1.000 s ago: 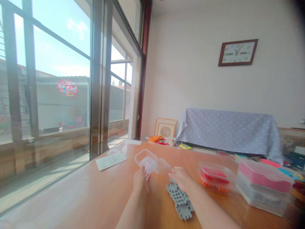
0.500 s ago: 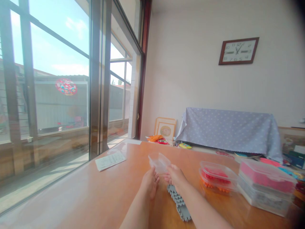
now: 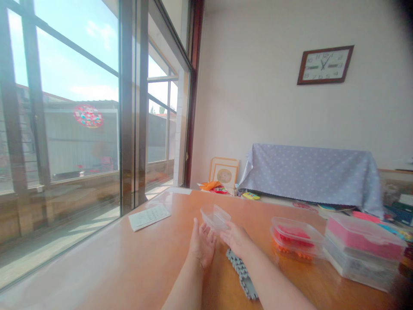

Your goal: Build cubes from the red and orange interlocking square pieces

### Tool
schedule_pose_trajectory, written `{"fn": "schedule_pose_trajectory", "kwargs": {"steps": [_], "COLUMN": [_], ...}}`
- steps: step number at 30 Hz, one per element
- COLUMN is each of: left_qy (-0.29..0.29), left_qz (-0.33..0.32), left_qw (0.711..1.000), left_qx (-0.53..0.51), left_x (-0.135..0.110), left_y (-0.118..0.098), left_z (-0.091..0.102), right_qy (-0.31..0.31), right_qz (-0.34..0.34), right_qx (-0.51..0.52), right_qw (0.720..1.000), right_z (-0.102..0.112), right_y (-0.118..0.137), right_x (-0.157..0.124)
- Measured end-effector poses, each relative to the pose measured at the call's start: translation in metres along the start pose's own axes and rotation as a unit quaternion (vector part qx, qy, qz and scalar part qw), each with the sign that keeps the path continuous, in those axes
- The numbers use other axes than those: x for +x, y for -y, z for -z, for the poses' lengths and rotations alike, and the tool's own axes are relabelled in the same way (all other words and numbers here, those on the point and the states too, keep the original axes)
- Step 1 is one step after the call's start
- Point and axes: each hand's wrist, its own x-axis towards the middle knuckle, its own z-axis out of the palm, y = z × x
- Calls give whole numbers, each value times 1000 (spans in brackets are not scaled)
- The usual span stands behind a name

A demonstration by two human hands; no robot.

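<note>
A small clear plastic box (image 3: 215,217) with its hinged lid folded over sits low over the orange wooden table (image 3: 151,267), just beyond both hands. My left hand (image 3: 201,243) is beside its near edge, palm turned inward, fingers spread and off the box. My right hand (image 3: 237,241) reaches to the box's right side, with its fingertips on that edge. A grey strip of interlocking toothed pieces (image 3: 242,274) lies on the table under my right forearm.
A clear box of red and orange pieces (image 3: 295,239) stands to the right, with a stack of lidded boxes (image 3: 364,252), pink on top, beyond it. A printed paper slip (image 3: 149,216) lies by the window. A cloth-covered piece of furniture (image 3: 309,174) stands behind the table.
The open box and its lid have been folded together. My left hand has let go and spread its fingers. The box has dropped lower, toward the table.
</note>
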Motion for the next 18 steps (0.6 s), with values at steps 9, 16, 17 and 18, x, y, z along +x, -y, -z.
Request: {"fn": "schedule_pose_trajectory", "kwargs": {"steps": [9, 16, 17, 18], "left_qy": [-55, -39, -33, -28], "left_qz": [-42, -19, -12, -1], "left_qw": [996, 992, 991, 990], "left_qx": [52, 120, 127, 135], "left_x": [3, -2, -2, -2], "left_y": [-4, 1, 3, 5], "left_z": [-7, -11, -11, -11], "right_qy": [-85, -205, -224, -249], "right_qz": [88, 365, 382, 388], "right_qx": [-58, -423, -475, -508], "right_qw": [991, 804, 760, 727], "right_z": [30, 125, 138, 149], "right_y": [22, 49, 51, 52], "right_x": [-34, -66, -68, -71]}}
